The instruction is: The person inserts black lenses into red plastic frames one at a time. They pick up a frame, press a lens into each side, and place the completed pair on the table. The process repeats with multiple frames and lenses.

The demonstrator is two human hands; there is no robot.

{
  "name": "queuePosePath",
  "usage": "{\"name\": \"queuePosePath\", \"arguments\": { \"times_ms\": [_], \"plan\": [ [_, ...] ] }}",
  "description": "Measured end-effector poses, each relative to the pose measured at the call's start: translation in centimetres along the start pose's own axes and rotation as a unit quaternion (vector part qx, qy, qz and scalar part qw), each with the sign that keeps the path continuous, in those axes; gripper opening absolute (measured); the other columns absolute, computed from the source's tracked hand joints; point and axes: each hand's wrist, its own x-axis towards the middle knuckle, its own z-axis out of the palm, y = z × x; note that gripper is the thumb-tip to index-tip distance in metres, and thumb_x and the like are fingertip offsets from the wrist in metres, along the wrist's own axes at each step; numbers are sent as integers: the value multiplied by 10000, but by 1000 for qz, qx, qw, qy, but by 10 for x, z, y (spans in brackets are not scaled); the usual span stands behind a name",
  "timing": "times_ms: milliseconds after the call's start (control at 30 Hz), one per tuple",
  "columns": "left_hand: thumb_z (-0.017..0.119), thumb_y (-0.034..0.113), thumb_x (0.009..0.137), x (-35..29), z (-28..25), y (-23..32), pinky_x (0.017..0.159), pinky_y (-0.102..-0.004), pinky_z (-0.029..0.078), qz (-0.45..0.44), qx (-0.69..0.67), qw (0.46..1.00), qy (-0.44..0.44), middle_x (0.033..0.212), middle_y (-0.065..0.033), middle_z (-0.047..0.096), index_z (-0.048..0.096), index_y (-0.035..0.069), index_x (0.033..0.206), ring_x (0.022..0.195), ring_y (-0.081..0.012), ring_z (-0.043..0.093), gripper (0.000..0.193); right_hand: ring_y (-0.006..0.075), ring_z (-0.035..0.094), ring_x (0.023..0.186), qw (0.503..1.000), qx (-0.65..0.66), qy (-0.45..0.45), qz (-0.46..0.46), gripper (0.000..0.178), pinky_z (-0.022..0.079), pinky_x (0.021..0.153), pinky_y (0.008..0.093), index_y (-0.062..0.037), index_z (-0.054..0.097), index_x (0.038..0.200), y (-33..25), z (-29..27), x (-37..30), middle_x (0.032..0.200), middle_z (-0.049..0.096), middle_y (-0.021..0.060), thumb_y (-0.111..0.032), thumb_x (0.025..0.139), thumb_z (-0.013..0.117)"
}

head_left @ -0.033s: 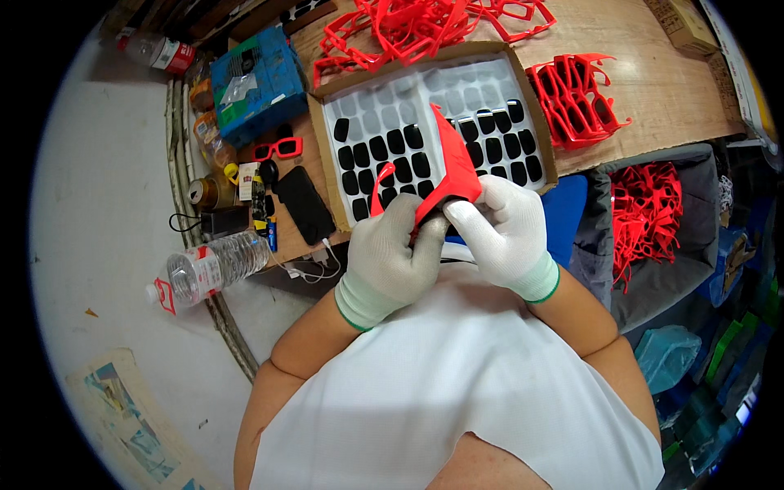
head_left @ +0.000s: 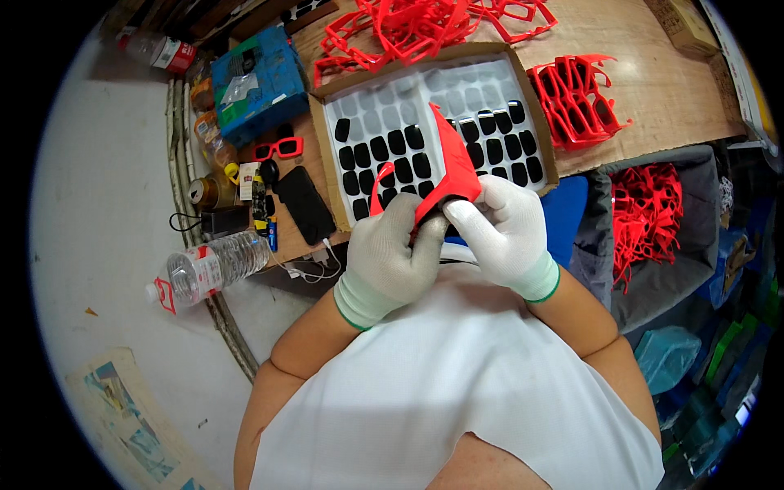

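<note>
Both my hands wear white knit gloves with green cuffs. Between them is a red glasses frame point(head_left: 459, 170), tilted, its temple arms pointing away from me. My left hand point(head_left: 390, 249) is closed on the frame's left part, thumb and fingers pinching near the middle. On the right side, my right hand point(head_left: 505, 233) pinches the frame by a dark lens area at its corner. The fingers hide most of the frame's front. Just beyond lies a shallow cardboard box point(head_left: 325, 155) with rows of dark lenses point(head_left: 396, 141) on a white liner.
Red frames lie piled point(head_left: 408, 28) behind the box, with stacked sunglasses point(head_left: 576, 102) to its right. A grey fabric bin point(head_left: 694, 220) holds more red frames. Leftward are a phone point(head_left: 305, 204), red sunglasses point(head_left: 287, 147), a blue box point(head_left: 253, 82) and a large water bottle point(head_left: 216, 265).
</note>
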Motion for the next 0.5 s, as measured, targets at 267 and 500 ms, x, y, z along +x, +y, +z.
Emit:
{"name": "queuePosePath", "arguments": {
  "times_ms": [267,500],
  "plan": [
    [521,134,971,3,-21,6,554,-420,475,-127,-109,977,-133,657,-186,595,578,-28,1072,577,-339,625,199,52,571,779,959,207,-117,153,164,483,722,235,46,658,1069,11,-13,-4,911,671,-9,-62,954,611],
    [583,89,927,2,7,2,496,-380,466,-24,23,999,-23,624,-151,581,592,4,1032,521,-311,611,135,110,581,577,996,11,-33,82,145,461,554,278,13,675,871,17,-7,-1,694,629,89,-130,871,696]
  ]
}}
